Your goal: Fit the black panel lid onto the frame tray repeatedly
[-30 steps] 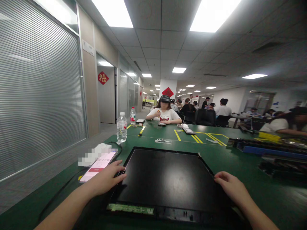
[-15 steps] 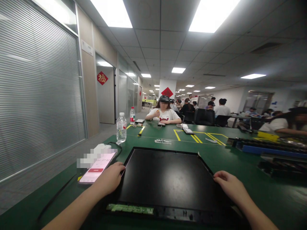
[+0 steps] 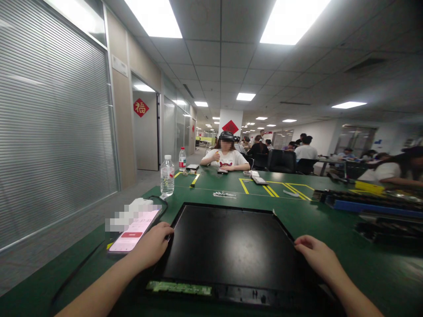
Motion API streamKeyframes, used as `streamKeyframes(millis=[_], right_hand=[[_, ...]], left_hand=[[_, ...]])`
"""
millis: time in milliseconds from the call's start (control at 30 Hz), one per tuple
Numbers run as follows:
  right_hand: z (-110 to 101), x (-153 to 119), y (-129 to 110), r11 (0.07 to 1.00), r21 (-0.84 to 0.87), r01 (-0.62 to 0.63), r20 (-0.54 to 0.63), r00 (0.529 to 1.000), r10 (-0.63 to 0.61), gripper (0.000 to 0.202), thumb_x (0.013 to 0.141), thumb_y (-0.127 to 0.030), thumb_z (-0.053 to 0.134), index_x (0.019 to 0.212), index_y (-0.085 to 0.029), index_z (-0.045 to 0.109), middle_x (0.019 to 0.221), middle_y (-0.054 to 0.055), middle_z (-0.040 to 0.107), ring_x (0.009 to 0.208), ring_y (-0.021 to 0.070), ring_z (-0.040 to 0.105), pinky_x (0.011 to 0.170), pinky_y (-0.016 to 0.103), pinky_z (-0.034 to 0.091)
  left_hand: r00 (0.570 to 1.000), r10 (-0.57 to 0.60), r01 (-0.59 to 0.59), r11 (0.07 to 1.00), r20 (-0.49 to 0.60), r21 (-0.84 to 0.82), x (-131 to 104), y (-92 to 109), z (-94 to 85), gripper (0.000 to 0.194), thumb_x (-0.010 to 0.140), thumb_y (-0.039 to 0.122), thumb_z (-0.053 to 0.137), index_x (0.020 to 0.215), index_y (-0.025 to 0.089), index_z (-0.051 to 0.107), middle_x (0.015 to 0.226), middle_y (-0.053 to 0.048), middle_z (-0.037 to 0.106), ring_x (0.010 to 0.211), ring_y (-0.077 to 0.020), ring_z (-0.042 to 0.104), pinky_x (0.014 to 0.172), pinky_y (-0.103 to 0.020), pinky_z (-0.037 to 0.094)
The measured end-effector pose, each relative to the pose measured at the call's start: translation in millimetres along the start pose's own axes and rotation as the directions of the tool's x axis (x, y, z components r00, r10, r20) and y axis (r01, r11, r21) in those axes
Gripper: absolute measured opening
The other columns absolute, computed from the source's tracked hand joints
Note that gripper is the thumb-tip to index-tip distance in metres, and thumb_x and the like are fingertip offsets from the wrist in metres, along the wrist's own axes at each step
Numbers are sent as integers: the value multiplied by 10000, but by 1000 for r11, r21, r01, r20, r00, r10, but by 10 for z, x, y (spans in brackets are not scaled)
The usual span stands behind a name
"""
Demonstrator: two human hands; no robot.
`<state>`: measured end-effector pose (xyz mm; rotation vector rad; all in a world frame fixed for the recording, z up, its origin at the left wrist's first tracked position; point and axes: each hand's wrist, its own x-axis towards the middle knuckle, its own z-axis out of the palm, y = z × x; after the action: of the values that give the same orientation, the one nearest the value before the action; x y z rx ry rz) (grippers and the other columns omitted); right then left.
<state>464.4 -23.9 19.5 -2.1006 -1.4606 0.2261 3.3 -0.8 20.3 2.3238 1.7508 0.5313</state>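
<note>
A black flat display panel (image 3: 228, 242) lies on the green table in front of me, its thin dark frame around a glossy surface. Along its near edge runs a green circuit board strip (image 3: 180, 288). My left hand (image 3: 157, 242) grips the panel's left edge, fingers curled over the rim. On the opposite side, my right hand (image 3: 313, 252) pinches the right edge between thumb and fingers. The undersides of both grips are hidden. Just left of my left hand rests a phone (image 3: 137, 231) with a lit pink screen.
A clear water bottle (image 3: 167, 176) stands behind the phone, near a black cable (image 3: 77, 269). Small metal pieces (image 3: 224, 194) lie beyond the panel. Dark parts with a blue strip (image 3: 373, 208) are stacked at right. Across the table (image 3: 211, 187) sits a person (image 3: 228, 157) holding a tool.
My left hand has shifted very slightly to the right along the panel's edge. The panel and my right hand look unchanged.
</note>
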Motion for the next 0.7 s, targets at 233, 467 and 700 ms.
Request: streamKeyframes(millis=[233, 467, 700], right_hand=[[30, 30, 41, 1000, 2, 7, 17, 1000, -7, 200, 649, -321, 479, 720, -240, 648, 767, 9, 690, 756, 193, 611, 641, 270, 413], [-12, 29, 42, 999, 32, -28, -2, 1000, 28, 206, 640, -333, 489, 720, -234, 651, 755, 12, 691, 727, 192, 611, 618, 272, 414], [-35, 86, 133, 995, 15, -99, -17, 995, 99, 258, 668, -351, 474, 815, -226, 644, 852, 38, 693, 777, 217, 620, 652, 299, 430]], left_hand=[[1000, -9, 7, 999, -28, -43, 13, -62, 29, 405, 679, 39, 405, 982, 138, 654, 1079, -102, 599, 1024, -199, 538, 943, -309, 366], [988, -134, 135, 991, -75, -3, 5, -80, 5, 428, 725, 173, 474, 1139, 112, 561, 1153, -128, 581, 1080, -228, 514, 950, -332, 357], [996, -82, 84, 995, -31, 46, -1, -33, -21, 287, 753, 185, 435, 907, 108, 665, 1002, -157, 620, 973, -262, 556, 889, -361, 386]])
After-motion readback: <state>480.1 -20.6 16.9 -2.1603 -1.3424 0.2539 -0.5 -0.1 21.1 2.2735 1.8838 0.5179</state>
